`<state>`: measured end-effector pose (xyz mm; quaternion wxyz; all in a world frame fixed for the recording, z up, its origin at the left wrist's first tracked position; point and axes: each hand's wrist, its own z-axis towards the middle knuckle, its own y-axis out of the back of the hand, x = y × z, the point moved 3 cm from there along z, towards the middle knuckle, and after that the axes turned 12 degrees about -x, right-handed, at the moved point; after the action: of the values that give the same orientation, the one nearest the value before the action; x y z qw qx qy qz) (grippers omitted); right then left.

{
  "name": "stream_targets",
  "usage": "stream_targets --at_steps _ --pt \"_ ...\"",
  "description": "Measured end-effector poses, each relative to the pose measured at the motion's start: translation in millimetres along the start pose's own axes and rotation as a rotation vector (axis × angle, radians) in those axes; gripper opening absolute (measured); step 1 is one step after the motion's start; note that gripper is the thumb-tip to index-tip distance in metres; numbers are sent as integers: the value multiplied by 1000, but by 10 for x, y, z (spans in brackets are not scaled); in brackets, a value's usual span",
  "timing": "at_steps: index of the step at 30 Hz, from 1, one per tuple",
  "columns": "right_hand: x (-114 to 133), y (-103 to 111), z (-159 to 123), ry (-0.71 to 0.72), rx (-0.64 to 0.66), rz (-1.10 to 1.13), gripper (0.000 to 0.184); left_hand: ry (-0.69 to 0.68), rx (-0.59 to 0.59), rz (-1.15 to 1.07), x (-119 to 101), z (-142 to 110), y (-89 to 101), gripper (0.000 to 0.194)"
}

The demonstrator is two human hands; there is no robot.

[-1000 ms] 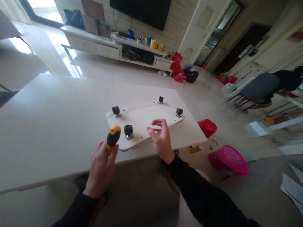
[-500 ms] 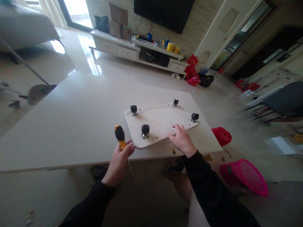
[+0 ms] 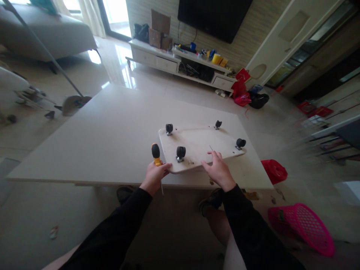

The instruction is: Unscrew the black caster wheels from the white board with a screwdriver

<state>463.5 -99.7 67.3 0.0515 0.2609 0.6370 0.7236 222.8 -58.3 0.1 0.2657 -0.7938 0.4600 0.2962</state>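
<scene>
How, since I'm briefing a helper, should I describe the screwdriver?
On the large white table, find the pale board bearing four casters. At its near left corner, the left hand holds the screwdriver; its yellow-and-black handle sets it apart from the dark casters.

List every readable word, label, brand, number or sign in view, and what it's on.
None legible.
Television: any logo too small to read.
Screwdriver: no lettering readable on the handle.
Board: small dark marks near the edge, too small to tell if they are writing.
Red packet by the TV stand: any print too blurred.
</scene>
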Motion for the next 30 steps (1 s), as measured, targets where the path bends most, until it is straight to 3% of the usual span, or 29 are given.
stream_targets --at_steps 7,11,15,18,20,24,27,30 --pt "-50 -1 179 14 -217 122 56 39 -17 -28 157 -60 30 36" --pt "-59 -116 318 14 -250 239 59 84 -64 -65 362 -221 48 36" --pt "95 -301 519 46 -262 411 58 159 -114 -166 550 -365 -8 33" --pt "208 -407 701 69 -225 561 59 207 -169 -273 614 -412 -50 36" --pt "177 -423 750 3 -211 659 58 213 -180 -330 610 -434 -60 36" --pt "-33 -439 466 -223 -86 766 57 215 -168 -364 531 -465 -22 22" --pt "-46 -557 14 -319 177 864 66 176 -284 -339 438 -433 75 17" --pt "100 -721 -348 -367 308 997 70 87 -400 -326 333 -370 160 19"
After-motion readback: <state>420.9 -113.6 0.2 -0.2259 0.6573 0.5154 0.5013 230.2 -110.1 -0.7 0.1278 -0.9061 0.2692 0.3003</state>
